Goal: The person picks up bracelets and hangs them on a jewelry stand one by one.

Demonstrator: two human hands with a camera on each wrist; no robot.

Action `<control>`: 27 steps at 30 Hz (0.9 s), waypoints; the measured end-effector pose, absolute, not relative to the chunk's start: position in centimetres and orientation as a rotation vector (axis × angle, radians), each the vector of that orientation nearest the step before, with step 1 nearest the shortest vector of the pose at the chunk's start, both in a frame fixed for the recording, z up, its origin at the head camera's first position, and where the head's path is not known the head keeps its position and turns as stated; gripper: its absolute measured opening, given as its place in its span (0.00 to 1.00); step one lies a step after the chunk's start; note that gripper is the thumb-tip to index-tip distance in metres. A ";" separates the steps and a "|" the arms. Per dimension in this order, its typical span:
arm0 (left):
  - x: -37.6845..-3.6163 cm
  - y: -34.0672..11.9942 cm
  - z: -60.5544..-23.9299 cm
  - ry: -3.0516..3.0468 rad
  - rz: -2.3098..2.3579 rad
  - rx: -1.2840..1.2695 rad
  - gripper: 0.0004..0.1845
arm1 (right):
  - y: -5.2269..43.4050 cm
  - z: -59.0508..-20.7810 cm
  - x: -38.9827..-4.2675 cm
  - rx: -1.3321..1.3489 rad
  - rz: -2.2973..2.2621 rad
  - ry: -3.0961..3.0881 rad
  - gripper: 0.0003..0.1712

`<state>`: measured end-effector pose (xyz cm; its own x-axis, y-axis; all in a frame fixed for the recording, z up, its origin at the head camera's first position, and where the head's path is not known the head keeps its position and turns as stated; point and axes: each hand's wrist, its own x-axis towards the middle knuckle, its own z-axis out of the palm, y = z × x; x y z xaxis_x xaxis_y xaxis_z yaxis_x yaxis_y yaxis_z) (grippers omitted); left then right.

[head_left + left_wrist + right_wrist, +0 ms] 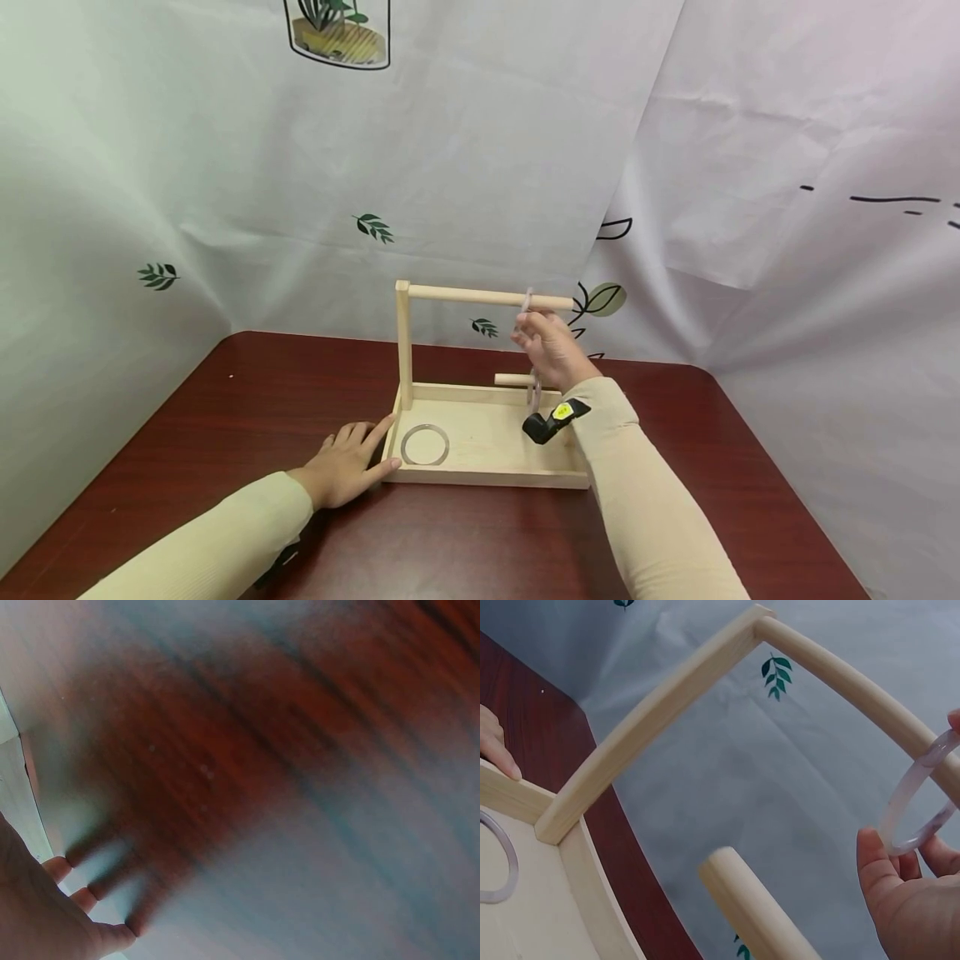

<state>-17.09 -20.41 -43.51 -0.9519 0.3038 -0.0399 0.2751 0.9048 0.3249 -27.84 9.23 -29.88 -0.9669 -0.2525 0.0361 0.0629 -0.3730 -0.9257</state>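
Left hand [45, 911] flat on red-brown tabletop [300, 750].

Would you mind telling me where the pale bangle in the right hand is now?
The right hand holds the pale bangle at the top wooden rod, near its free right end, above the wooden tray.

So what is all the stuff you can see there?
pale translucent bangle: one, pinkish-white, held at the top bar
clear ring: one, lying flat in the tray
light wooden stand with tray base: one, upright post, top bar, short lower peg, on the table
dark red-brown wooden table: one
white leaf-print cloth backdrop: behind the table
hands: left hand flat on the table, touching the tray's corner; right hand pinches the bangle
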 end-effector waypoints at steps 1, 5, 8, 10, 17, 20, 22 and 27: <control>-17.1 -20.4 -43.5 2.977 0.489 0.453 0.40 | 9.1 -29.9 -27.9 -0.253 -2.442 1.631 0.13; -17.1 -20.4 -43.6 2.977 0.498 0.452 0.41 | 8.4 -30.1 -28.0 -0.238 -2.437 1.625 0.13; -17.1 -20.4 -43.6 2.980 0.510 0.458 0.41 | 8.0 -30.2 -28.0 -0.242 -2.444 1.616 0.14; -17.1 -20.4 -43.7 2.982 0.510 0.460 0.41 | 7.7 -30.3 -28.0 -0.254 -2.442 1.614 0.15; -17.1 -20.4 -43.7 2.978 0.501 0.448 0.41 | 6.5 -30.3 -27.9 -0.301 -2.420 1.606 0.16; -17.1 -20.4 -43.6 2.976 0.491 0.443 0.41 | 6.1 -30.2 -28.0 -0.328 -2.415 1.597 0.16; -17.1 -20.3 -43.6 2.976 0.491 0.442 0.41 | 5.9 -30.2 -28.0 -0.347 -2.410 1.595 0.16; -17.1 -20.3 -43.5 2.980 0.494 0.437 0.40 | 5.2 -30.0 -28.1 -0.362 -2.409 1.587 0.15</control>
<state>-17.13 -20.32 -43.54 -0.9551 0.2934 -0.0411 0.2644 0.9067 0.3285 -28.09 5.23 -30.05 -0.9420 -0.3268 0.0767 0.0586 -0.3849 -0.9211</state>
